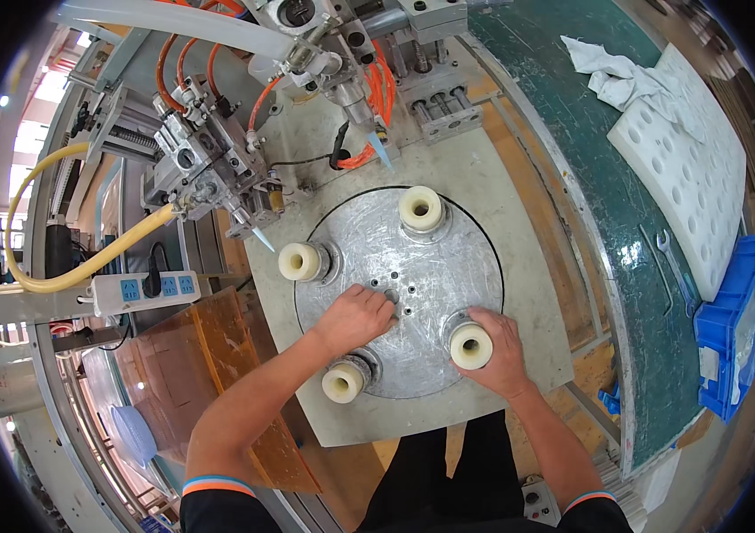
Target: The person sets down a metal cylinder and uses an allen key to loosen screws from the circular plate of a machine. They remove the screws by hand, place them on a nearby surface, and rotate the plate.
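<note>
A round metal turntable [431, 282] carries four-sided spacing of several cream plastic bushings, each on a metal seat. My right hand [502, 354] wraps round the near-right bushing [471, 346], thumb side toward its far rim. At the turntable's middle my left hand [358, 318] is closed, fingers curled down beside the small centre bolts and holes [398, 289]; whatever lies under its fingertips is hidden. Close below the left wrist stands the near-left bushing [343, 382]. Farther off are the far-left bushing [300, 262] and the far-right bushing [421, 209].
Two dispensing heads with pale blue tips [262, 238] [380, 149] overhang the turntable's far side. A power strip [144, 291] is at left. On the green bench [608, 240] at right lie a white perforated tray [688, 169], crumpled cloth [617, 75], a wrench [675, 266] and a blue bin [733, 329].
</note>
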Demonstrator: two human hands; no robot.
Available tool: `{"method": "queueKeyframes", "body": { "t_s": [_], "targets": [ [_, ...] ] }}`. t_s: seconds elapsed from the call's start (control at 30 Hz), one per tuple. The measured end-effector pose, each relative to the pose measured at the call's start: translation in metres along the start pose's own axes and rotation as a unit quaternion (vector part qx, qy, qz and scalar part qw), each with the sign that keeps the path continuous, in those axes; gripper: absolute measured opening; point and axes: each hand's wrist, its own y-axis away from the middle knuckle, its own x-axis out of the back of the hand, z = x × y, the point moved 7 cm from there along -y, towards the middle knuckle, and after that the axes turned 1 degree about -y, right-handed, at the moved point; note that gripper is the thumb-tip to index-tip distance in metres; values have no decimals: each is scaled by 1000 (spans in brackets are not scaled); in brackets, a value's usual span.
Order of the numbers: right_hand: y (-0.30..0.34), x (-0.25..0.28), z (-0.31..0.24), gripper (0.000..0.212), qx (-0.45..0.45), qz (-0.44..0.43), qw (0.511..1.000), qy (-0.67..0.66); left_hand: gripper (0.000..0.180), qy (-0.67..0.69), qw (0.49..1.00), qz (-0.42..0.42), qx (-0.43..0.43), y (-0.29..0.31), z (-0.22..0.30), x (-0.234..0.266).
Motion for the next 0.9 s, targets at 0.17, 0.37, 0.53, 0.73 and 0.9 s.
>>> {"method": "queueKeyframes", "body": {
  "t_s": [0.17,0.37,0.53,0.73,0.9],
  "targets": [
    [-1,1,0,81,3,0,1000,-5,27,7,999,29,13,2,-1,6],
    [-1,0,-2,82,4,-4,1000,4,22,5,999,-3,-45,6,1,-1],
    [-1,0,-1,82,1,-5,1000,2,14,-6,998,-19,58,7,-1,-4],
    [-1,-1,-1,83,-2,-9,1000,-5,20,-34,998,-50,13,6,5,-11],
    [-2,0,-3,83,-1,-10,1000,2,20,-4,989,-66,131,5,2,-18]
  ]
}}
